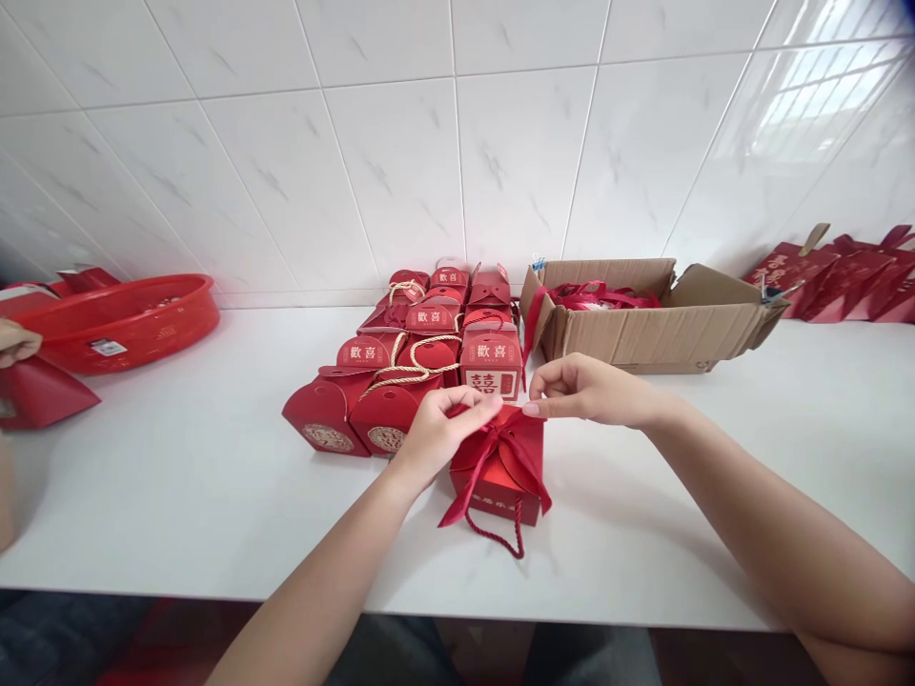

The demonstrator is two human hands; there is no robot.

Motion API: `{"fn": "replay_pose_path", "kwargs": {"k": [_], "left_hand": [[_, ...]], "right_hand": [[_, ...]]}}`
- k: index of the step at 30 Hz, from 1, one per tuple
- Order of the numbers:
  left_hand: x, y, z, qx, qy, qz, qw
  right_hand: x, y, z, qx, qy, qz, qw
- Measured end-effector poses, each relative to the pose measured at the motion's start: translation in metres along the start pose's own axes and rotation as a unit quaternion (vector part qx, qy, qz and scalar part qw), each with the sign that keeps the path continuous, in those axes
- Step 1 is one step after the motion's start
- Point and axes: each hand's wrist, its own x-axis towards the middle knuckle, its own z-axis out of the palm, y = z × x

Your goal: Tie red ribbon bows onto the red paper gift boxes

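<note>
A red gift box [493,486] stands near the middle of the white table, with a dark red ribbon bow [500,435] on top and a twisted red cord hanging over its front. My left hand [444,426] is at the bow's upper left, thumb and fingers pinched together. On the other side, my right hand [582,391] has its fingers curled, thumb and fingertip meeting at the box's upper right edge. What either pinch holds is too small to make out. Right behind the box are rows of red boxes [491,354], some with gold cords.
An open cardboard box [636,333] with red ribbons stands behind my right hand. A red plastic basin [153,319] is at the left, where another person's hand [15,343] touches a red box [43,393]. More red packages [850,276] line the right wall.
</note>
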Motion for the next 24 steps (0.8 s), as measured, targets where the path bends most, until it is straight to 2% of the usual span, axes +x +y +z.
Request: {"fn": "replay_pose_path", "kwargs": {"k": [4,7,11,18,21,24], "left_hand": [[-0.002,0.001,0.002,0.102,-0.020,0.024,0.994],[-0.002,0.000,0.002,0.140,-0.013,0.023,0.990],[-0.001,-0.002,0.001,0.149,-0.006,0.012,0.989],[0.002,-0.007,0.000,0.153,-0.031,0.004,0.988],[0.002,-0.009,-0.002,0.150,-0.031,0.001,0.988],[0.001,-0.008,-0.003,0.122,-0.013,-0.001,0.992]], "right_hand": [[0.003,0.004,0.001,0.004,0.012,0.008,1.000],[0.005,0.007,0.004,-0.009,0.021,-0.003,1.000],[0.005,0.008,0.004,-0.056,0.029,0.005,0.998],[0.004,0.010,-0.005,-0.145,0.028,0.036,0.988],[0.006,0.010,-0.003,-0.148,0.028,0.046,0.988],[0.009,0.011,0.003,-0.101,0.032,0.030,0.994]]}}
